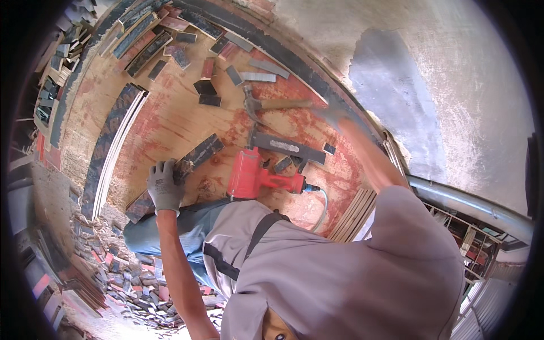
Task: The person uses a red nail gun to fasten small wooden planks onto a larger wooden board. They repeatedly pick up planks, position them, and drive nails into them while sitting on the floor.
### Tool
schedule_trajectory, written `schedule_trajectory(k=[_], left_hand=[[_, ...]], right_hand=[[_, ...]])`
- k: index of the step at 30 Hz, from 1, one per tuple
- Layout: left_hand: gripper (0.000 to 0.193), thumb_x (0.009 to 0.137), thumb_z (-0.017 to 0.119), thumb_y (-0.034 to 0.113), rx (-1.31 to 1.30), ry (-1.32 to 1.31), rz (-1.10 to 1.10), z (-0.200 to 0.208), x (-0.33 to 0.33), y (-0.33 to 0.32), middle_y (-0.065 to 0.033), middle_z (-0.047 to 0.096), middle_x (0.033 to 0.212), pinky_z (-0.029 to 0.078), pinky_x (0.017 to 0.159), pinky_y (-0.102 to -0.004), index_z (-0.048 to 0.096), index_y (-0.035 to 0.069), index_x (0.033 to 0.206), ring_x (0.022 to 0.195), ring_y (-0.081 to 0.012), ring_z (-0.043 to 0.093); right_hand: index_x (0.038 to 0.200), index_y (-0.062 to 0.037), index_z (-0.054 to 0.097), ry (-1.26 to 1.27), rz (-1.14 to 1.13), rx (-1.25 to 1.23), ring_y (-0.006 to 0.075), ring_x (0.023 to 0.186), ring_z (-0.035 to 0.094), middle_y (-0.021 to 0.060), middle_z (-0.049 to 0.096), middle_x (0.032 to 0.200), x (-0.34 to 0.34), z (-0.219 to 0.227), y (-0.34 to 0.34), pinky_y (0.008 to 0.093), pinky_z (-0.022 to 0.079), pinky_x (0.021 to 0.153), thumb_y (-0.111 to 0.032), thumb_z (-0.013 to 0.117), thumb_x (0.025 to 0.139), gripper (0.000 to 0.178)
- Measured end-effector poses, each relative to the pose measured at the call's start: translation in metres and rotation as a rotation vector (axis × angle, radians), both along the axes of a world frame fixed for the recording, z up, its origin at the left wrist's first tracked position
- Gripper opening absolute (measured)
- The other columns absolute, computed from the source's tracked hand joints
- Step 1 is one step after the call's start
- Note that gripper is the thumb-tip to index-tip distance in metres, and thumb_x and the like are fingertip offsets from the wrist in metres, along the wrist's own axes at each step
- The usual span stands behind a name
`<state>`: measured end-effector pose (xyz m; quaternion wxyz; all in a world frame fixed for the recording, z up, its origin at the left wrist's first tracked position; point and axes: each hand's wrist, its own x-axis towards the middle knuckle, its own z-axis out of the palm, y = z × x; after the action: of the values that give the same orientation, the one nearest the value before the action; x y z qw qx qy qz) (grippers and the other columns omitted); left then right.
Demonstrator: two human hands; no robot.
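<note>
My left hand [165, 185], in a grey glove, has its fingers curled at the near end of a dark-faced wood strip [199, 156] lying slantwise on the worktable. Smeared by motion, my gloved right hand [333, 115] is closed at the end of a claw hammer's wooden handle [286, 104]. The hammer's head [250, 103] points left, above the table's middle. Between my hands, close to my body, lies a red nail gun [247, 174] with its black magazine [289, 148] and a pale air hose [324, 207].
Dark and reddish wood offcuts [148, 54] crowd the table's far left. Long white-edged strips [116, 156] lie left of my hand. Pale slats [352, 215] are stacked at the right. Many scraps [153, 286] cover the floor. A grey wall [470, 102] stands beyond the table's edge.
</note>
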<state>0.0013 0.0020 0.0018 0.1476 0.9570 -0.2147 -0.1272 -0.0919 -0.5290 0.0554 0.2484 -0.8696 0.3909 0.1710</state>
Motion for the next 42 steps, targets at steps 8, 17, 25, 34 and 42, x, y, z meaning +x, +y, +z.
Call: schedule_trajectory(k=[8, 17, 25, 34, 42], left_hand=[[0.058, 0.071, 0.082, 0.016, -0.023, -0.025, -0.020, -0.008, 0.000, -0.002, -0.0080, 0.064, 0.118, 0.051, 0.092, -0.0513, 0.064, 0.018, 0.126, 0.113, -0.0344, 0.060], [0.053, 0.071, 0.082, 0.016, -0.052, -0.045, -0.014, -0.011, 0.002, 0.000, -0.0078, 0.065, 0.115, 0.052, 0.092, -0.0509, 0.066, 0.019, 0.121, 0.113, -0.0343, 0.061], [0.052, 0.072, 0.082, 0.016, -0.008, -0.028, 0.001, 0.001, -0.001, -0.003, -0.0079, 0.065, 0.115, 0.053, 0.091, -0.0509, 0.066, 0.018, 0.122, 0.113, -0.0344, 0.061], [0.051, 0.077, 0.080, 0.017, -0.001, -0.026, -0.018, -0.001, -0.002, -0.004, -0.0089, 0.064, 0.118, 0.053, 0.091, -0.0515, 0.065, 0.016, 0.125, 0.113, -0.0353, 0.061], [0.051, 0.076, 0.079, 0.015, 0.009, -0.005, -0.009, -0.001, 0.002, -0.001, -0.0085, 0.063, 0.118, 0.052, 0.094, -0.0502, 0.065, 0.017, 0.125, 0.114, -0.0347, 0.060]], right_hand=[[0.121, 0.0032, 0.058, 0.118, -0.542, 0.214, 0.0196, 0.089, 0.069, 0.0134, 0.071, 0.105, -0.148, -0.063, -0.013, 0.0345, 0.057, 0.076, -0.035, 0.094, 0.076, 0.069], [0.131, -0.0001, 0.056, -0.473, 0.051, 0.177, 0.0234, 0.109, 0.065, 0.0154, 0.064, 0.119, 0.052, 0.014, 0.102, 0.0377, 0.055, 0.090, -0.046, 0.088, 0.082, 0.074], [0.133, -0.0011, 0.056, 0.404, 1.086, -0.293, 0.0340, 0.120, 0.056, 0.0167, 0.060, 0.125, -0.055, 0.010, 0.214, 0.0482, 0.044, 0.101, -0.065, 0.076, 0.080, 0.085], [0.161, 0.0024, 0.029, 0.151, 0.716, 0.015, 0.0374, 0.114, 0.065, 0.0219, 0.069, 0.122, -0.106, -0.003, 0.190, 0.0477, 0.049, 0.097, -0.041, 0.077, 0.083, 0.100], [0.131, -0.0048, 0.060, 0.022, 0.359, -0.164, 0.0360, 0.076, 0.073, 0.0180, 0.071, 0.083, -0.151, 0.043, 0.122, 0.0471, 0.057, 0.068, -0.027, 0.077, 0.082, 0.057]])
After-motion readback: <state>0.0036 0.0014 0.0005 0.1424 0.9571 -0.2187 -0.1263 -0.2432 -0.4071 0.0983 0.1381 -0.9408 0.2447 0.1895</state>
